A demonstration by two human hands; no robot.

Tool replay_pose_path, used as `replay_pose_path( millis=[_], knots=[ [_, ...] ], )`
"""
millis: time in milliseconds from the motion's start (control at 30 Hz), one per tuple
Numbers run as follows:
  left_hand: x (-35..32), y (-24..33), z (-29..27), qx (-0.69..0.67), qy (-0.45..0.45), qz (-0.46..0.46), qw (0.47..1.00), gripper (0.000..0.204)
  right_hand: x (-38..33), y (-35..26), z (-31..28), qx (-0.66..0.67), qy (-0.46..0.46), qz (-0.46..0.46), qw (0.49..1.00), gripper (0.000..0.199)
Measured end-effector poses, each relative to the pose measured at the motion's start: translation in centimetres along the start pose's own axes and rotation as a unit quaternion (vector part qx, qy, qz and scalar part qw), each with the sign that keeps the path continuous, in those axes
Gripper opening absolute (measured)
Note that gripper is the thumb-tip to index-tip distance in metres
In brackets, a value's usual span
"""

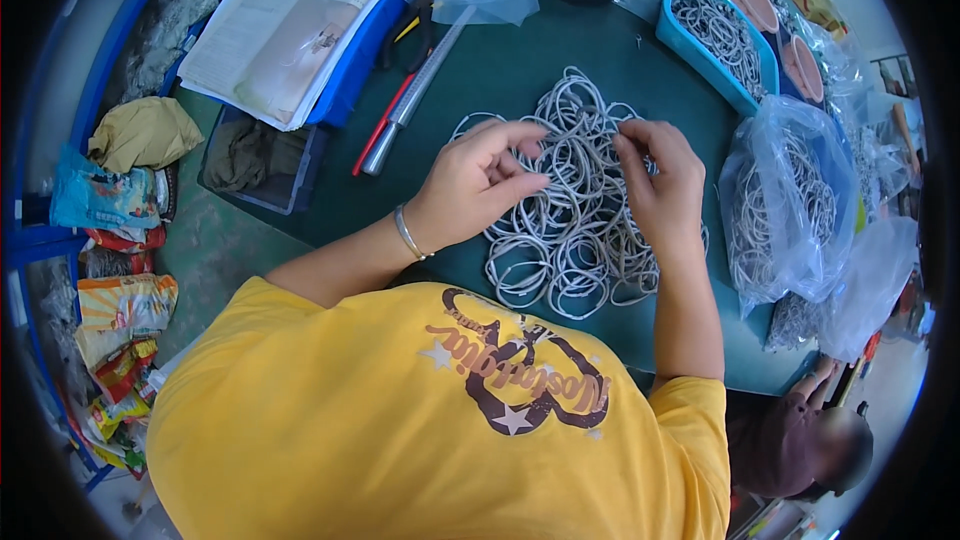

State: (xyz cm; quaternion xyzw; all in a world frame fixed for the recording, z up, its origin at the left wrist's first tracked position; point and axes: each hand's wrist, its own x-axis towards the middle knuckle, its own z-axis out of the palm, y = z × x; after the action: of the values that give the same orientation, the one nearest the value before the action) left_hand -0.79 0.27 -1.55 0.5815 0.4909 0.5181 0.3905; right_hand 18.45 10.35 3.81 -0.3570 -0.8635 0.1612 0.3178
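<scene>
Near the centre of the frame, a tangled pile of silvery rings (582,195) lies on the green counter (600,48) between the left hand (468,185), loosely curled with thumb and fingertips parted, and the right hand (668,180), whose grip I cannot tell, thumb and forefinger at the pile's right edge.

The left forearm (355,258) slants up and rightward; the right forearm (686,315) rises nearly upright. The left hand (478,180) has its thumb and index finger parted, both pointing right, the other fingers curled. The right hand (664,178) faces it, well apart, thumb and index tips close together; whether they meet is unclear. Both wrists look nearly straight.
</scene>
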Motion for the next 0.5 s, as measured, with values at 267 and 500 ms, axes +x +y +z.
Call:
replay_pose_path(
  millis=[267, 500],
  knots=[
    [1.6, 1.8, 1.0, 0.057, -0.002, 0.001, 0.998, 0.058, -3.7, -3.5, -3.0, 0.198, 0.198, 0.080, 0.957, 0.010],
    [1.5, 1.2, 1.6, 0.018, -0.045, 0.118, 0.992, 0.049, -5.1, -4.2, -2.6, 0.380, 0.140, 0.166, 0.899, 0.013]
  ],
)
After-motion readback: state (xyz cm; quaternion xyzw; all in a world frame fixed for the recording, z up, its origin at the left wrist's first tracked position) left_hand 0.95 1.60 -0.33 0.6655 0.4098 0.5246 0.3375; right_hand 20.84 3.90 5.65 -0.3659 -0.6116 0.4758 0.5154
